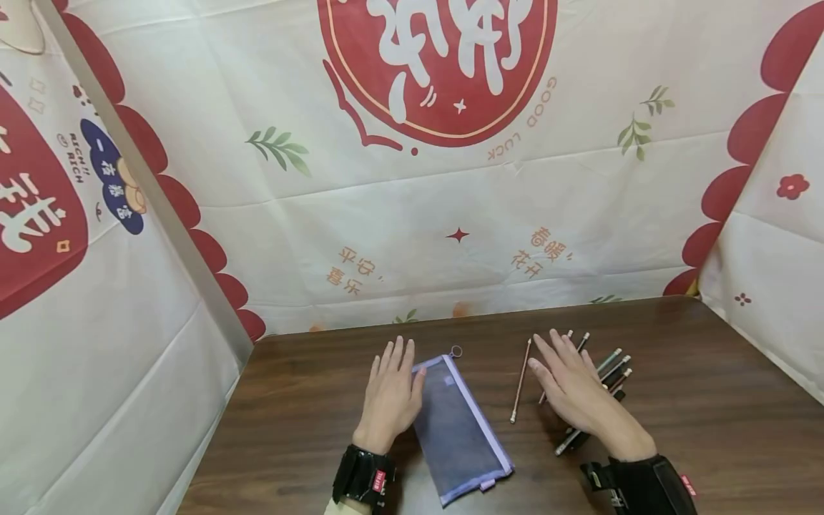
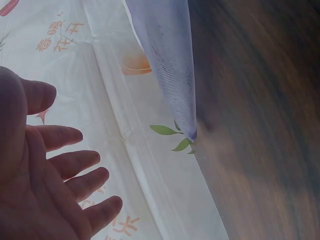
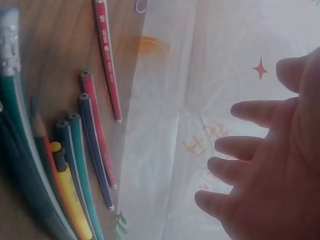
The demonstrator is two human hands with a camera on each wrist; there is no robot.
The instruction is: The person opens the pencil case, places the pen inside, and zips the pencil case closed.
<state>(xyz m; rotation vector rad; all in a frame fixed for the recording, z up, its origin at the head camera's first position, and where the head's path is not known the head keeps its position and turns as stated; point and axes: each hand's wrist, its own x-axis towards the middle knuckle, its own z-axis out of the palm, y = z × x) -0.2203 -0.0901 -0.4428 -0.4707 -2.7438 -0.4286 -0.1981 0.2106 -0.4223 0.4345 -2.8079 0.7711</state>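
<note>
A purple mesh zipper pouch (image 1: 460,436) with a ring on its zip lies flat on the table between the hands. My left hand (image 1: 389,397) hovers at its left edge, fingers extended and holding nothing. In the left wrist view, the pouch (image 2: 172,65) appears apart from the left hand (image 2: 55,175). Over a loose group of pencils and pens (image 1: 614,368) is my right hand (image 1: 576,390), its fingers spread and nothing in them. One red pencil (image 1: 521,383) lies alone between pouch and right hand. The right wrist view shows red, blue and green pencils and a yellow pen (image 3: 74,200).
The brown wooden table (image 1: 290,415) ends at a white printed cloth (image 1: 412,193) hanging along the back. More cloth panels stand at the left (image 1: 129,343) and right (image 1: 772,272). Both wrists wear black straps (image 1: 363,476).
</note>
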